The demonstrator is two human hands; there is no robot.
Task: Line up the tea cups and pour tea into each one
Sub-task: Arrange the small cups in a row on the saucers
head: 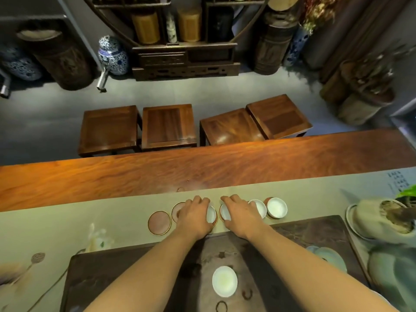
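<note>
A row of round brown coasters and small white tea cups runs across the grey-green table runner (67,224). My left hand (193,213) rests on one cup (211,214) on its coaster, fingers curled around it. Next to it, my right hand (242,213) grips another cup (225,212). Two more white cups (258,207) (276,207) stand to the right. At the left lie an empty coaster (159,222) and a second coaster (177,210), half hidden by my left hand. A larger white bowl (224,281) sits on the dark tea tray (94,278) between my forearms.
A potted plant (387,216) in a pale pot stands at the right, with pale green teaware (331,257) near the tray's right end. Beyond the long wooden table (202,167) stand several wooden stools (167,126), a carved cabinet and porcelain jars.
</note>
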